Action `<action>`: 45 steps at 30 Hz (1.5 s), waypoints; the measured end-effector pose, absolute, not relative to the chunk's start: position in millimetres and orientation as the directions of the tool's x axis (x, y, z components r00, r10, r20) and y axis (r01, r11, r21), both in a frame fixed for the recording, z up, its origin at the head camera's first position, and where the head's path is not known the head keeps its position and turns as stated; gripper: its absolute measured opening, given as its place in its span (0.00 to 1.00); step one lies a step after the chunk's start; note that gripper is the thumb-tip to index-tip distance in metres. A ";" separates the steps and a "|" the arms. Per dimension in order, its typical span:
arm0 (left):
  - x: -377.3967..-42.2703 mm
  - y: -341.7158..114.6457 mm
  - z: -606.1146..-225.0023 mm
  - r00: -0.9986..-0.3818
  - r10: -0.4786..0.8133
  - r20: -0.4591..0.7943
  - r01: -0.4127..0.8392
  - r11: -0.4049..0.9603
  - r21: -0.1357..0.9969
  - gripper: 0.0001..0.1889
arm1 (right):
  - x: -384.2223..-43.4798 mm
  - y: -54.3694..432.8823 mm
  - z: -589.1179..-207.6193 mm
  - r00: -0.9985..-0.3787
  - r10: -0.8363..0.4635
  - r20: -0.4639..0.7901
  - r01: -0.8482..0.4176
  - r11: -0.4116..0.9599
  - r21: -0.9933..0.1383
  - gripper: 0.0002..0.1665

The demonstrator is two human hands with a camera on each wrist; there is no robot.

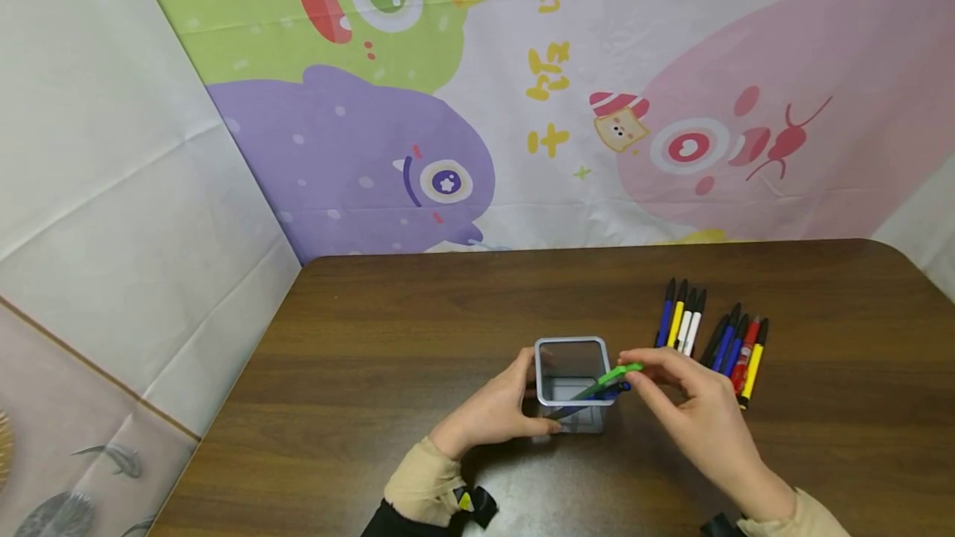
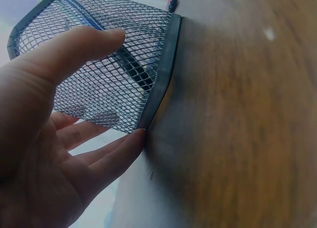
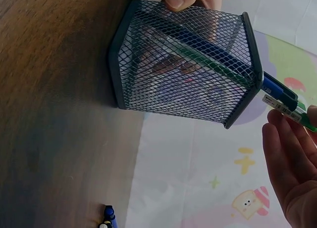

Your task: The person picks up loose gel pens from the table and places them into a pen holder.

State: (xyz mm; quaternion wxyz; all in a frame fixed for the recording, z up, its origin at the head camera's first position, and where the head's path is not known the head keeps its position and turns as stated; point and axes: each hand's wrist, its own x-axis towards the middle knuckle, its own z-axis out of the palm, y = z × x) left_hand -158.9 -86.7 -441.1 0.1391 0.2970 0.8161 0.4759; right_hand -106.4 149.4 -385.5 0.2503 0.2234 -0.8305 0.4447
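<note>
A square mesh pen holder with a rim stands on the wooden table, and my left hand grips it from the left side. In the left wrist view the thumb lies across one mesh wall and the other fingers reach round to another. My right hand pinches the upper end of a green pen, whose lower part is down inside the holder. Beside it a blue pen leans in the holder, its upper end sticking out past the rim.
On the table, right of the holder, lie two groups of pens side by side. The farther group has blue, yellow and white ones; the nearer group has blue, red and yellow ones. A cartoon-printed cloth hangs behind the table.
</note>
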 end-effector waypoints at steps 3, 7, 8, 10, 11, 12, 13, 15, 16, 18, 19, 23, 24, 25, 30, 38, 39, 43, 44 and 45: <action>-158.9 -86.9 -441.2 -0.784 0.617 0.061 0.360 0.373 0.855 0.40 | -107.0 149.1 -387.8 -0.774 -0.155 0.614 -0.595 0.510 -0.621 0.16; -159.1 -86.8 -441.9 -0.783 0.619 0.065 0.365 0.372 0.854 0.41 | -107.5 148.9 -390.1 -0.774 -0.158 0.614 -0.592 0.527 -0.610 0.16; -159.2 -86.7 -441.9 -0.782 0.620 0.065 0.364 0.370 0.855 0.41 | -107.5 148.8 -390.4 -0.775 -0.159 0.611 -0.589 0.530 -0.610 0.16; -159.2 -86.7 -441.9 -0.783 0.619 0.062 0.361 0.370 0.856 0.41 | -107.5 148.5 -390.9 -0.779 -0.162 0.606 -0.586 0.533 -0.610 0.16; -159.2 -86.7 -441.8 -0.783 0.620 0.060 0.359 0.370 0.857 0.40 | -107.4 148.3 -390.9 -0.781 -0.164 0.603 -0.584 0.534 -0.611 0.16; -159.2 -86.7 -441.6 -0.783 0.619 0.058 0.357 0.371 0.857 0.40 | -107.3 147.9 -391.2 -0.784 -0.161 0.600 -0.581 0.531 -0.616 0.16; -159.1 -86.7 -441.5 -0.784 0.619 0.056 0.354 0.370 0.859 0.40 | -107.2 147.6 -391.4 -0.787 -0.159 0.597 -0.578 0.529 -0.622 0.16; -159.1 -86.8 -441.3 -0.785 0.617 0.053 0.351 0.372 0.859 0.40 | -106.9 147.1 -391.8 -0.790 -0.153 0.593 -0.574 0.526 -0.628 0.16; -159.0 -86.8 -441.3 -0.786 0.616 0.052 0.348 0.372 0.860 0.40 | -106.8 146.9 -392.0 -0.794 -0.149 0.590 -0.569 0.526 -0.633 0.16; -159.0 -86.8 -441.3 -0.787 0.615 0.050 0.346 0.373 0.861 0.40 | -106.4 146.5 -392.6 -0.800 -0.141 0.583 -0.560 0.526 -0.640 0.16; -159.0 -86.8 -441.4 -0.787 0.615 0.050 0.345 0.372 0.861 0.40 | -106.3 146.5 -392.8 -0.802 -0.141 0.581 -0.557 0.529 -0.640 0.15; -158.8 -87.0 -441.8 -0.787 0.614 0.048 0.345 0.375 0.861 0.40 | -106.1 146.6 -394.0 -0.801 -0.143 0.581 -0.556 0.538 -0.634 0.15; -158.8 -87.0 -442.0 -0.787 0.615 0.048 0.345 0.375 0.860 0.40 | -106.1 146.6 -394.2 -0.801 -0.144 0.581 -0.555 0.540 -0.633 0.14; -158.8 -86.9 -442.1 -0.787 0.615 0.047 0.345 0.375 0.861 0.40 | -106.2 146.6 -394.5 -0.800 -0.143 0.582 -0.555 0.543 -0.630 0.14; -158.4 -86.8 -441.4 -0.788 0.614 0.043 0.340 0.377 0.862 0.40 | -107.0 146.4 -395.7 -0.807 -0.141 0.573 -0.544 0.555 -0.630 0.13; -158.2 -86.7 -441.1 -0.790 0.611 0.043 0.340 0.380 0.860 0.40 | -108.3 146.6 -396.4 -0.840 -0.142 0.524 -0.501 0.573 -0.648 0.12; -158.2 -86.7 -441.0 -0.790 0.612 0.044 0.341 0.378 0.861 0.40 | -108.5 146.7 -396.5 -0.844 -0.143 0.517 -0.495 0.580 -0.647 0.12; -158.3 -86.5 -440.4 -0.789 0.613 0.046 0.340 0.374 0.863 0.40 | -109.1 147.3 -396.5 -0.859 -0.149 0.489 -0.471 0.601 -0.645 0.10; -158.3 -86.4 -440.3 -0.789 0.612 0.044 0.338 0.374 0.864 0.40 | -109.2 147.3 -396.6 -0.862 -0.152 0.484 -0.469 0.601 -0.647 0.10; -158.4 -86.3 -440.2 -0.791 0.611 0.041 0.334 0.374 0.866 0.39 | -109.4 147.3 -396.6 -0.864 -0.155 0.478 -0.467 0.599 -0.650 0.09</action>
